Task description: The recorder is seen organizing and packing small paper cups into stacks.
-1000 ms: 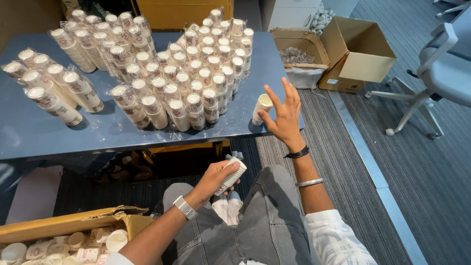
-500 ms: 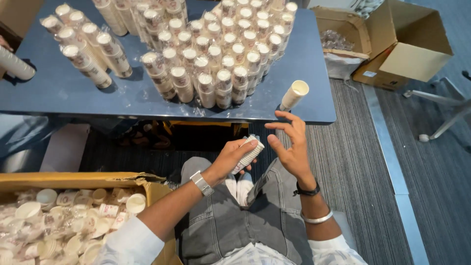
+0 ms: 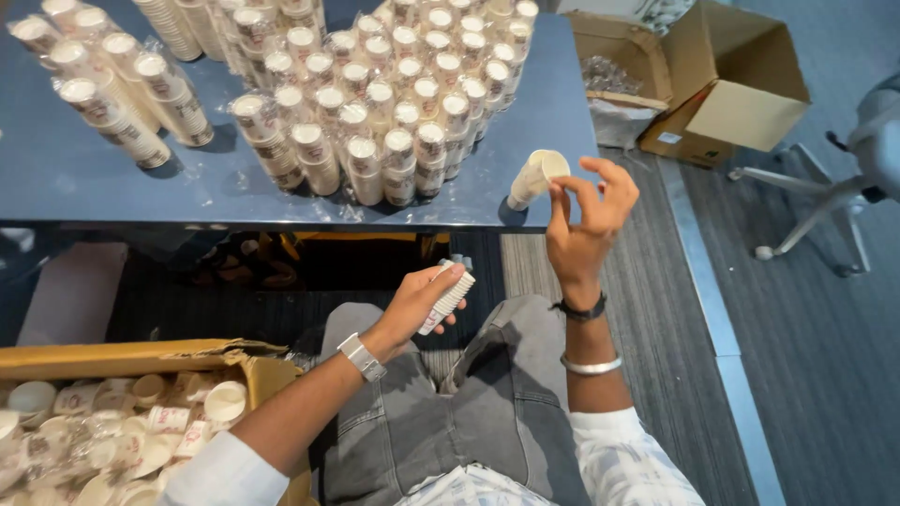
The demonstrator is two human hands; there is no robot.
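Far left bottom: open cardboard box (image 3: 141, 361) by the person's left leg, full of loose paper cups (image 3: 112, 431), jumbled, some on their sides. Above it the blue worktop (image 3: 84, 178). On the worktop's left part, several plastic-wrapped cup stacks (image 3: 150, 98) lying tilted. Middle of the worktop: a bigger cluster of wrapped stacks (image 3: 394, 103), packed side by side, tops facing the camera.

Centre, below the worktop edge: left hand (image 3: 417, 305) over the lap, grip clamped on a short stack of nested cups (image 3: 447, 300), held at a slant, rims stacked toward the upper right. Watch on the left wrist (image 3: 361, 356). Grey jeans (image 3: 441, 422) beneath.

Right of that: one small cup stack (image 3: 534, 176) lies tilted on the worktop's near right corner, open mouth toward the camera. Right hand (image 3: 586, 225) raised just beside it, palm facing the person, fingers (image 3: 609, 183) spread and curled, grip apart, holding nothing. Fingertips near the stack's rim; cannot tell if they touch. Dark band and silver bangle (image 3: 591, 365) on the right forearm.

Far right: open cardboard carton (image 3: 722, 84) on the floor past the worktop end, clear plastic inside. Office chair base (image 3: 806, 215) at the right edge, on grey carpet.
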